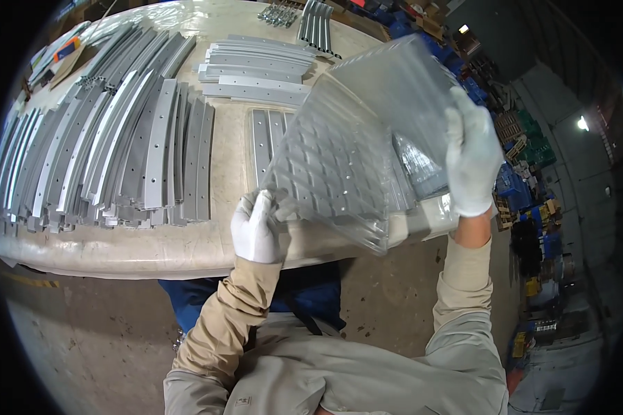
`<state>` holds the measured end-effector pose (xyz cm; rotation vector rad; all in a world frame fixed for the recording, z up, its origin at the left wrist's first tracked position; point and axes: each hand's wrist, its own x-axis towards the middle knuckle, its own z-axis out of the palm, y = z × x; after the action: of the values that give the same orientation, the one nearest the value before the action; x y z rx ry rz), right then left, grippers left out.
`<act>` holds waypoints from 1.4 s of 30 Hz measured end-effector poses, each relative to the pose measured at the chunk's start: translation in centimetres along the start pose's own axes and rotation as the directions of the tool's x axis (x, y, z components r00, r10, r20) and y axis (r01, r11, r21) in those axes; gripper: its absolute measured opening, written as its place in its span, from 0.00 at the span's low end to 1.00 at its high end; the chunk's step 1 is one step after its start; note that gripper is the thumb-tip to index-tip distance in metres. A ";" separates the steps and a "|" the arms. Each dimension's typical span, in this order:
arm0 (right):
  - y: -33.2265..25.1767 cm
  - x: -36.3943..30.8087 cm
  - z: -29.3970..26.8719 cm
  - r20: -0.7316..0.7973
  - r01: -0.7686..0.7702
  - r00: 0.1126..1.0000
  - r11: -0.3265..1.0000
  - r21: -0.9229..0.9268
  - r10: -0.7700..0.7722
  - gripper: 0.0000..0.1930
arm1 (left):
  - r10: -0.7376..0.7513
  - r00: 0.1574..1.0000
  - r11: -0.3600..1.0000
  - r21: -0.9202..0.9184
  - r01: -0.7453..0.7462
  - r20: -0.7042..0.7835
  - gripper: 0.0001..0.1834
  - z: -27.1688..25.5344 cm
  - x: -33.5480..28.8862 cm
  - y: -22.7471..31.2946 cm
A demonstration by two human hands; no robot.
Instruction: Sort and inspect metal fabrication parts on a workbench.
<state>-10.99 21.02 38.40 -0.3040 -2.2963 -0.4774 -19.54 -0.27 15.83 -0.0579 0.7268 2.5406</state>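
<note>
Both my hands wear white gloves. A clear plastic sheet (339, 162) is held up over the table's front right part, spread in two leaves like an opened folder. Its near left leaf shows a pattern of slanting ridges; the right leaf is smeared by motion. My left hand (256, 225) pinches the near left corner of the sheet between thumb and fingers. At the far right, my right hand (474, 152) grips the edge of the right leaf, fingers pointing up. Behind the sheet, partly hidden, lie flat grey metal strips with holes (262, 142).
Long piles of drilled metal strips (163, 149) cover the table's left side. More strips are stacked crosswise (256, 62) at the back middle. Dark-ended tubes (316, 31) and small metal parts (278, 15) lie farther back. Blue bins (512, 180) stand beyond the table at right.
</note>
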 end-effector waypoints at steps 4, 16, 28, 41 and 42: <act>3.0 3.2 1.2 -0.141 -0.033 0.989 0.994 0.103 0.047 0.21 | -0.037 0.994 0.997 -0.067 0.030 -0.104 0.11 -0.6 1.1 0.8; 6.8 -1.0 -0.8 0.002 -0.458 0.864 0.784 0.419 0.504 0.26 | -0.027 0.999 0.928 0.372 0.032 -0.019 0.17 0.8 1.4 1.3; 9.2 -13.6 -1.0 -0.157 -0.486 0.586 0.500 0.716 0.795 0.16 | 0.458 0.833 0.788 0.291 -0.542 0.311 0.22 8.9 2.2 7.8; 8.3 -25.0 -10.1 -0.133 -0.486 0.418 0.345 0.803 0.899 0.11 | 0.325 0.944 0.900 0.291 -0.325 0.047 0.22 18.8 19.4 3.0; 8.4 -25.4 -10.4 -0.158 -0.490 0.397 0.354 0.796 0.904 0.12 | 0.344 0.939 0.899 0.293 -0.327 -0.005 0.19 18.6 21.9 1.9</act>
<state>16.04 22.35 28.75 -0.7061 -1.2976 0.6663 -37.96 17.56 28.91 0.1044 1.2159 2.7303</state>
